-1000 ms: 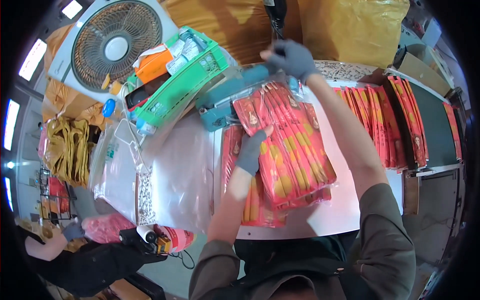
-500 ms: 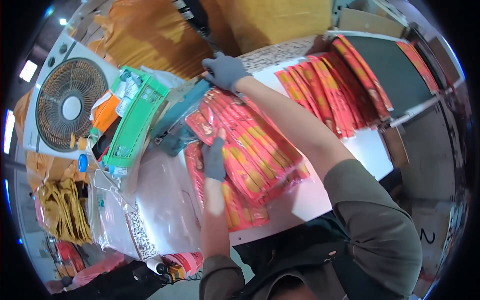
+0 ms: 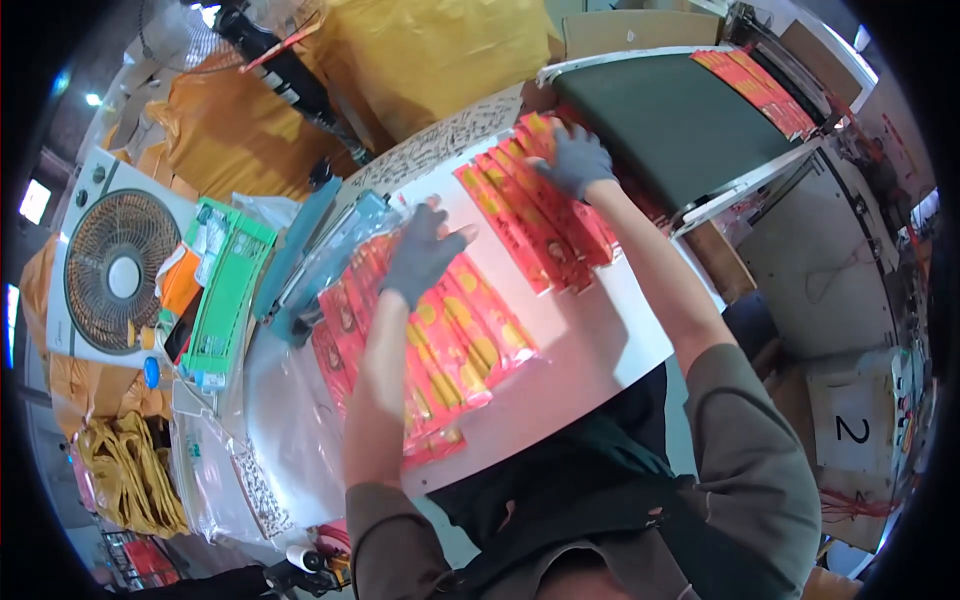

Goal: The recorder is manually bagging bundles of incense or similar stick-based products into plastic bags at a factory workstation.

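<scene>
Both my hands wear grey gloves. My left hand (image 3: 428, 255) is open, fingers apart, over the upper end of a bagged stack of red and yellow packets (image 3: 450, 340) on the white tabletop (image 3: 590, 340). Clear plastic film shines on this stack. To its right lies a loose row of similar slim red packets (image 3: 530, 215). My right hand (image 3: 578, 162) rests at the far right edge of that row, thumb toward the packets and fingers spread. A blue-grey bar-shaped device (image 3: 300, 245) stands just left of the bagged stack.
At the right is a dark green conveyor belt (image 3: 650, 120) with more red packets (image 3: 755, 90) at its far end. A green basket (image 3: 232, 290) of small items and a fan (image 3: 125, 270) stand left. Large yellow-orange sacks (image 3: 430, 60) are behind the table; clear plastic bags (image 3: 300, 410) lie at left.
My left hand has come off the bagged stack's side. My right hand has moved from the bar device to the loose packets, which now lie closer to the bagged stack. The view has shifted.
</scene>
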### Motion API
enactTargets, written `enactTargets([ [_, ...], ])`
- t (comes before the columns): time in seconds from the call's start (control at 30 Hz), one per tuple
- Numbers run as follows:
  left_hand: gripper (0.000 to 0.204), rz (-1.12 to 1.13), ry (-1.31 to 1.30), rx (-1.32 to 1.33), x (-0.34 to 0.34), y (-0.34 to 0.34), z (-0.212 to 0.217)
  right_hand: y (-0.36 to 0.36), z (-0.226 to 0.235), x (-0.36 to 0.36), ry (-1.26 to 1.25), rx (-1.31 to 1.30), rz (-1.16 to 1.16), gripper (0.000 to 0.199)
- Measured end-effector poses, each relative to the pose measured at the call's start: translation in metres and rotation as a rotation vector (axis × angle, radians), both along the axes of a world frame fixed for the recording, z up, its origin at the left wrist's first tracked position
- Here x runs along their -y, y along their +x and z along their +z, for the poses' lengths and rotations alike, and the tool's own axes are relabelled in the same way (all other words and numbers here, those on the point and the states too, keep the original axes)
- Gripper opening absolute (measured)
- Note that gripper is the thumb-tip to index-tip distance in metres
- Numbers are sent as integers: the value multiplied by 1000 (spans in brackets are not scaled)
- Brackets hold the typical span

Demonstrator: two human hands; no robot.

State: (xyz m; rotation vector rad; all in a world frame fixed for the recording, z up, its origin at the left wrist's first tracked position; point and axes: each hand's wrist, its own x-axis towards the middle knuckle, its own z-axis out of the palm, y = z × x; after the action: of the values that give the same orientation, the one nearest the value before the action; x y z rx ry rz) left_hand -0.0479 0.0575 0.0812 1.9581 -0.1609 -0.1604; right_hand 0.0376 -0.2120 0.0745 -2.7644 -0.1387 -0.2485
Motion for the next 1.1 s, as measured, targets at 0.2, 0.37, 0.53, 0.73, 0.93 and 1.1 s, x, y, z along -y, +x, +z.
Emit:
enactTargets([
  [0.2,73,176,-506,-445,103,80,-30,12,-42,55,489,-152,22,113],
  [0.37,59,59,-898,-482,144,46,-45,-45,-27,32,583,-415,-50,113],
  [0.53,57,324,-653,-502,148,-120,-34,-177,-27,60,978,-435,226,97],
  [0.73,70,-227,-601,-362,129,-252,-35,-327,-31,77,1175,-777,378,110],
  [0.93,83,-38,-368,-93,135,-217,32,-295,45,54,1237,-332,330,108],
  [1.1,108,-193,-565,-18,124,-194,68,-256,60,58,1135,-387,555,118],
])
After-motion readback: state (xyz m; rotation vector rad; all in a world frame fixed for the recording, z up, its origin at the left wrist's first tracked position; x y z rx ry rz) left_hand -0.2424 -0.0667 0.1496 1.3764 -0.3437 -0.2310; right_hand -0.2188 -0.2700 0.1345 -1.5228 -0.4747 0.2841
